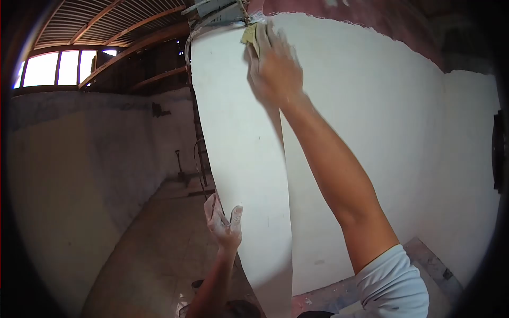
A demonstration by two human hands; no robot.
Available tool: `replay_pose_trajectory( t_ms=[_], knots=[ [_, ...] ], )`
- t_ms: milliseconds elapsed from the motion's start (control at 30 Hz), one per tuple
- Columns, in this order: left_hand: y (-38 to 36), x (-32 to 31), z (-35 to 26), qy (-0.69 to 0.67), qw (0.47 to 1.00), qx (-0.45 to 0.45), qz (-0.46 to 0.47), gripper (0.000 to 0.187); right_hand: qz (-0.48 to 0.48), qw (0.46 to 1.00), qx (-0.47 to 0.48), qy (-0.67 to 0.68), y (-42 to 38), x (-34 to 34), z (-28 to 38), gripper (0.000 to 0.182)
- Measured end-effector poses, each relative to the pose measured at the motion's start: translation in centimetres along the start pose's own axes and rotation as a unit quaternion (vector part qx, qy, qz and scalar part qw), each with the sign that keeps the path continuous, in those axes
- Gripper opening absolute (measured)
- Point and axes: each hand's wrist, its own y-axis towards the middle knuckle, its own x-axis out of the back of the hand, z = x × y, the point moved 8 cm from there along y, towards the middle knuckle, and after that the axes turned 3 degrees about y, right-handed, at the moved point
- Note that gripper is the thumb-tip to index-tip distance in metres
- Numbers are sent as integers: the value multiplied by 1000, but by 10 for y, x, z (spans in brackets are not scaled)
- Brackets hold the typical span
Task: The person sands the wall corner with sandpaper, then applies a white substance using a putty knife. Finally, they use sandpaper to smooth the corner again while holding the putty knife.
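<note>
High on a white wall column (244,159), my right hand (275,66) presses a small yellowish pad (248,35) flat against the surface near its top edge. The pad's corner shows past the fingertips; the rest is under the hand. Lower down, my left hand (224,222), coated in white dust, is at the column's left edge, thumb on the front face and fingers apart around the side. The left fingers are partly hidden behind the edge.
A white wall (366,132) stands right of the column, with reddish unpainted wall (366,18) above. A shovel (179,163) leans in the left room, beyond the floor (159,238). Windows (69,67) are at upper left.
</note>
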Motion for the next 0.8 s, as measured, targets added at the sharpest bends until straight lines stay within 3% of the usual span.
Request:
replay_pose_trajectory(
  t_ms=[67,200,333,467,533,567,667,733,800],
  knots=[
    [0,0,0,-11,1000,8,-4,61,-19,999,-29,-31,8,-6,3,68],
    [-3,0,2,-6,1000,12,14,64,26,998,9,-64,-48,-6,24,71],
    [-1,0,3,-28,999,11,26,66,-44,992,-25,-112,9,1,1,62],
    [-2,1,-3,-17,1000,6,22,67,-67,988,44,-136,-22,-6,15,58],
    [-2,0,-1,3,1000,-7,24,67,10,999,-4,-38,-33,-2,7,54],
    [-2,0,-2,-17,1000,3,17,66,8,997,-4,-73,-30,5,4,51],
    [-1,1,-4,13,1000,-3,20,67,55,997,-29,47,-25,-6,-17,55],
    [-1,1,-3,9,1000,-7,16,68,103,992,-43,58,-23,-1,-19,57],
    [-5,1,3,10,1000,-4,7,68,88,994,-15,55,-13,5,-30,59]
  ],
)
